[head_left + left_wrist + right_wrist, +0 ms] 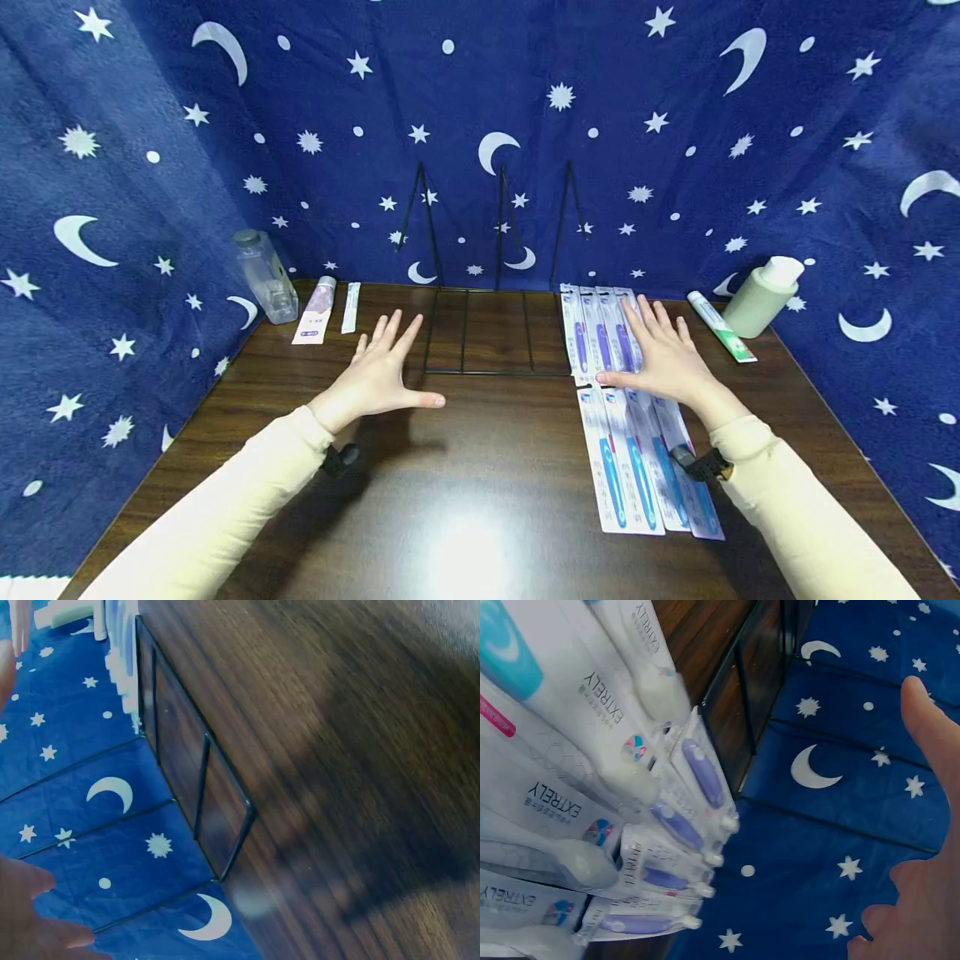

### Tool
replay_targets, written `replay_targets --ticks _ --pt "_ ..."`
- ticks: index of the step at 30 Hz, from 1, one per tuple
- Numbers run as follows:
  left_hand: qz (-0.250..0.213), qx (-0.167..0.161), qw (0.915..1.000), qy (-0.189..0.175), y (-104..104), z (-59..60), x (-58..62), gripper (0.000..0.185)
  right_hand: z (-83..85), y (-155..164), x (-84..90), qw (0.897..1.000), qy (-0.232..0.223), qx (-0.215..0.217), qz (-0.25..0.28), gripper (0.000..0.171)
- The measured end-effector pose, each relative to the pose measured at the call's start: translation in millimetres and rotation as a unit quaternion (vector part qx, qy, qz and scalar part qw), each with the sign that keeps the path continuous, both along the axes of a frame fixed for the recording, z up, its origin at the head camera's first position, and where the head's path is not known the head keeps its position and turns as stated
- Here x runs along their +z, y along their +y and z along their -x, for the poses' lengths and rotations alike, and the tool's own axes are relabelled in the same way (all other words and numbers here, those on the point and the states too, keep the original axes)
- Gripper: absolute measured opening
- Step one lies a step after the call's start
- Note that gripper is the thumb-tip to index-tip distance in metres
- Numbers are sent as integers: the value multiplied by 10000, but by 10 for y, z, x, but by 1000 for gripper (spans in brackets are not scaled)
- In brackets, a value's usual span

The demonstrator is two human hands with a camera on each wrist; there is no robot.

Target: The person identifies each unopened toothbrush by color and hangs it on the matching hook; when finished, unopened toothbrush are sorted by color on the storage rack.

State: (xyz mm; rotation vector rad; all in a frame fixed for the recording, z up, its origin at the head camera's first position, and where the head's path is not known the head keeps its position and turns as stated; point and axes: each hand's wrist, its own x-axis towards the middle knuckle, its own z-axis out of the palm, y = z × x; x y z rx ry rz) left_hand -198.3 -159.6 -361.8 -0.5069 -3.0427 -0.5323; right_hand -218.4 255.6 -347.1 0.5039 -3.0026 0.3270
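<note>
Both hands hover over the dark wooden table with fingers spread, holding nothing. My left hand (378,375) is left of a black wire rack (465,372) whose uprights stand against the star-patterned cloth. Over the packaged toothbrushes at right is my right hand (663,358), overlapping their upper rows in the head view. Purple-handled toothbrushes (580,342) lie in the back row, blue-handled toothbrushes (611,479) in the front row. The right wrist view shows the blister packs (604,705) close up, beside the rack (742,682). In the left wrist view the rack (202,735) lies past the fingers (45,937).
At back left stand a clear bottle (267,279), a pink-and-white tube (316,312) and a slim white packet (351,308). At back right are a green-and-white toothpaste tube (722,327) and a pale green bottle (759,300). Blue cloth (315,100) walls the back and sides.
</note>
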Motion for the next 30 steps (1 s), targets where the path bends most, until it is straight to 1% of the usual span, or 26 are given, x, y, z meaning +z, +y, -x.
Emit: replay_targets --ticks 3,5,8,11,13,16,18,21,23,26,30 --pt "-49 -66 10000 -31 7 56 -47 128 63 18 -69 10000 -89 -21 -13 120" --pt "-11 -175 9998 -9 6 98 -75 127 112 27 -117 9999 -151 -10 21 119" --pt "64 -327 9994 -51 -5 173 -122 122 193 23 -180 9996 -237 15 172 117" --pt "89 -383 9991 -175 -24 255 -174 115 286 -5 -226 9989 -254 46 390 113" --pt "3 -336 9991 -256 -40 318 -211 109 349 -31 -249 9982 -271 43 529 110" --pt "-178 -219 9993 -239 -68 427 -273 97 450 -73 -281 9970 -307 87 709 107" --pt "-282 -147 9993 -216 -83 513 -313 89 525 -96 -312 9963 -362 116 773 103" --pt "-271 -128 9995 -90 -92 649 -382 77 639 -124 -369 9956 -386 129 840 96" --pt "-238 -96 9997 33 -83 743 -429 69 720 -134 -414 9955 -389 84 862 91" --pt "-342 40 9993 109 -55 863 -493 59 832 -155 -460 9953 -261 -52 932 83" --pt "-642 292 9975 42 -3 965 -554 50 971 -192 -504 9946 -109 -269 993 76"
